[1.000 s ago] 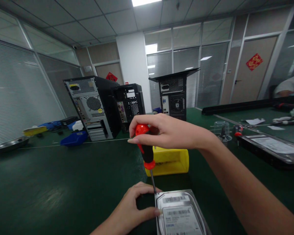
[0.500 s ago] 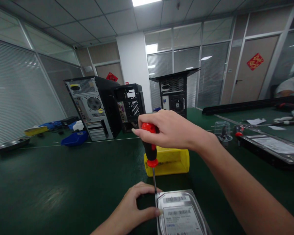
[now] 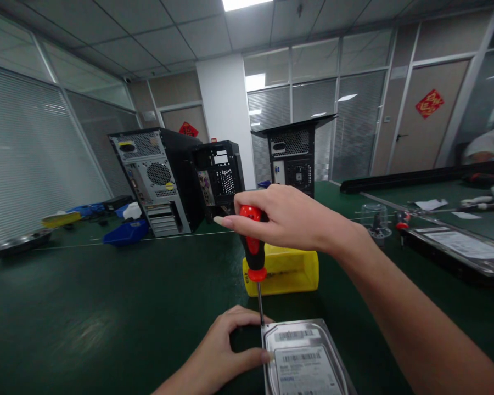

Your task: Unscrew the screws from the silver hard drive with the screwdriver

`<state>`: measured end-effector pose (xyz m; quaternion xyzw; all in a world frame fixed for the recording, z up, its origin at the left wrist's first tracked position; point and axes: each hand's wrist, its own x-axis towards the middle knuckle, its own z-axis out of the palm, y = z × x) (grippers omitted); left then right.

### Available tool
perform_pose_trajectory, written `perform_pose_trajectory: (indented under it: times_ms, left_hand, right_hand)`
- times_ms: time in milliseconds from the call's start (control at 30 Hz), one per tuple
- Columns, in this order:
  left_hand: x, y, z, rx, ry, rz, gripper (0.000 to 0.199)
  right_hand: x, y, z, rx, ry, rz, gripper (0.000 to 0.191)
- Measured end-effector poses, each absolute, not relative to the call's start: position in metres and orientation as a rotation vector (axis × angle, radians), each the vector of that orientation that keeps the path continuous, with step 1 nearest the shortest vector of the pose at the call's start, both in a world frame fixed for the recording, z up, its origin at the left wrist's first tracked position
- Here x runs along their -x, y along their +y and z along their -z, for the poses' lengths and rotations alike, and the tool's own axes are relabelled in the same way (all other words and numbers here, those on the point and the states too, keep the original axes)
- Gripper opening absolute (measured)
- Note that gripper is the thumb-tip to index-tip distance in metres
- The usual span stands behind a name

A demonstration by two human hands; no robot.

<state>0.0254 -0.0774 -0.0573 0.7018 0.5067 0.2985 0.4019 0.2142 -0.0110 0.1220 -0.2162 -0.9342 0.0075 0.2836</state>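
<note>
Hard drive (image 3: 303, 356) cut off below, label (image 3: 307, 374) blurred, screwdriver (image 3: 254, 252) tip seemingly hidden

A dark green table (image 3: 140, 307) fills the foreground. Beyond its left side, a glass wall (image 3: 8, 38) with lowered blinds (image 3: 28, 159) runs back into the room. A white pillar (image 3: 222, 104) rises behind the far edge, a wood-toned door (image 3: 172, 118) on its left and glazed partitions (image 3: 314, 99) on its right. Farther right beyond that edge, another door (image 3: 415, 144) bears a red diamond sign (image 3: 429, 104). A bright light panel (image 3: 247, 4) is set in the grey tiled ceiling (image 3: 148, 33).
</note>
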Motion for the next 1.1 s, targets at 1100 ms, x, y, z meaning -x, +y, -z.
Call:
perform_pose_trajectory:
  times_ms: [1100]
  left_hand:
    - [-0.026,-0.078,0.054,-1.765,1.291,-0.746,0.046]
  right_hand:
    - [-0.217,-0.017,-0.129,0.433,-2.574,-0.529,0.021]
